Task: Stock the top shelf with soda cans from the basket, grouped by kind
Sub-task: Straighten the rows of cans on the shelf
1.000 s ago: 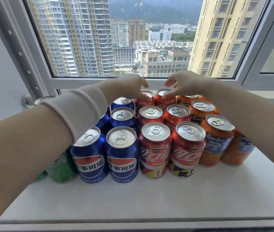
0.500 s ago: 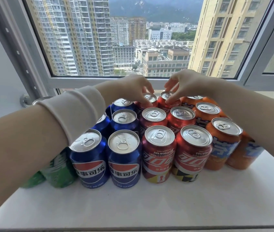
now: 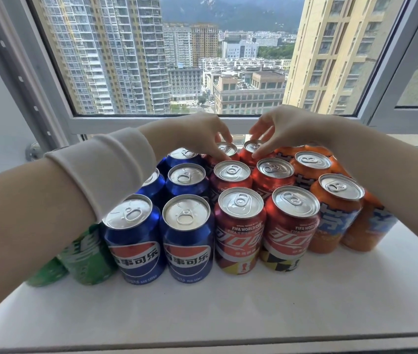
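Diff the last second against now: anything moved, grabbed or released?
Barely anything. The left hand and right hand still pinch the rims of the back-left red can and back-right red can. Their fingers only shifted slightly, and neither can was lifted or let go. The blue cans, orange cans and green cans stayed in their rows on the shelf.

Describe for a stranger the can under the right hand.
On the shelf under the window, red cans stand between blue cans and orange cans. It is the rearmost red can on the orange side; the right hand holds its rim, the left hand its neighbour.
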Action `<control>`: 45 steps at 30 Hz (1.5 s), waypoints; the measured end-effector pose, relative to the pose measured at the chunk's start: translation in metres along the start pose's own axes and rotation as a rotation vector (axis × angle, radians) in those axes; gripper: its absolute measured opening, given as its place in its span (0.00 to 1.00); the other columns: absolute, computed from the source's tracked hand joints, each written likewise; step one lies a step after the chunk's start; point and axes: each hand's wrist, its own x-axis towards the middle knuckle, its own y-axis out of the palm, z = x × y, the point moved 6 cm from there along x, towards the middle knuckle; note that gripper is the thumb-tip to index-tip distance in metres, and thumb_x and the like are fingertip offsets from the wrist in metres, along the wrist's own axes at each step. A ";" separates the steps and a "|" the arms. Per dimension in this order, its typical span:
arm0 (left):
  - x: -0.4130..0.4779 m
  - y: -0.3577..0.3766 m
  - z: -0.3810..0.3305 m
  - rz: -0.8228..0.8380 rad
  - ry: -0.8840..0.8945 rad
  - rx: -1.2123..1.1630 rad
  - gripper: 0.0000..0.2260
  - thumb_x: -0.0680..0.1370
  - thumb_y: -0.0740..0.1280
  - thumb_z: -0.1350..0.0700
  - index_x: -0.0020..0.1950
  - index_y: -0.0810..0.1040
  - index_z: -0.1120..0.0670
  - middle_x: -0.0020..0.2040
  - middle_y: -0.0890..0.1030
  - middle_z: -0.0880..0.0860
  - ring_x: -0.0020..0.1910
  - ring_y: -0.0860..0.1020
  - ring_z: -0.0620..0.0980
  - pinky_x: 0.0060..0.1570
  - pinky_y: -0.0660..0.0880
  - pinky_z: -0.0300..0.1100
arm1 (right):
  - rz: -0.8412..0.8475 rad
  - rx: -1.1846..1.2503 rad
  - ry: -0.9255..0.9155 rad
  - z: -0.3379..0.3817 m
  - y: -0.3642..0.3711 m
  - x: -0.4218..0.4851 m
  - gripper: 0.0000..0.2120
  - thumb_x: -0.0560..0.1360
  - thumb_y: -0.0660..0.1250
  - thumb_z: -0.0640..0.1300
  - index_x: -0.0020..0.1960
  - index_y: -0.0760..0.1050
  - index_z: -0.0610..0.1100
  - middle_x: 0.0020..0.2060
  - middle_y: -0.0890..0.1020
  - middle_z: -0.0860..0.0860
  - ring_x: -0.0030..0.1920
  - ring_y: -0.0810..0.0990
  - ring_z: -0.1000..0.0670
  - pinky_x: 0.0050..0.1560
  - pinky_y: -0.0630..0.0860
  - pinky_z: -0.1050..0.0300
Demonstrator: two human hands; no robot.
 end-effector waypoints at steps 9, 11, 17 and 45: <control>-0.003 0.000 -0.003 0.029 -0.018 0.005 0.22 0.74 0.67 0.44 0.65 0.74 0.49 0.63 0.76 0.50 0.59 0.74 0.49 0.55 0.67 0.41 | 0.035 -0.017 0.009 0.001 0.001 -0.002 0.27 0.65 0.76 0.47 0.61 0.74 0.45 0.51 0.80 0.53 0.53 0.78 0.52 0.53 0.71 0.60; -0.002 -0.001 -0.003 0.026 -0.018 0.026 0.21 0.75 0.65 0.42 0.65 0.74 0.49 0.63 0.76 0.50 0.59 0.74 0.49 0.59 0.67 0.42 | 0.032 -0.017 0.009 0.001 0.001 -0.002 0.27 0.65 0.76 0.47 0.62 0.74 0.45 0.52 0.80 0.52 0.54 0.78 0.52 0.55 0.72 0.59; 0.000 -0.001 -0.011 0.002 0.000 0.107 0.21 0.77 0.61 0.43 0.65 0.73 0.53 0.65 0.75 0.52 0.63 0.73 0.51 0.67 0.66 0.48 | -0.011 0.044 -0.020 -0.006 -0.012 -0.012 0.23 0.70 0.72 0.46 0.63 0.72 0.42 0.55 0.79 0.50 0.54 0.78 0.51 0.55 0.71 0.61; -0.037 0.046 -0.185 -0.208 -0.088 0.071 0.28 0.72 0.69 0.44 0.68 0.70 0.56 0.63 0.75 0.54 0.61 0.72 0.51 0.55 0.65 0.38 | -0.311 -0.025 -0.260 -0.104 -0.039 -0.165 0.26 0.65 0.76 0.50 0.60 0.75 0.44 0.57 0.80 0.48 0.56 0.78 0.49 0.55 0.69 0.59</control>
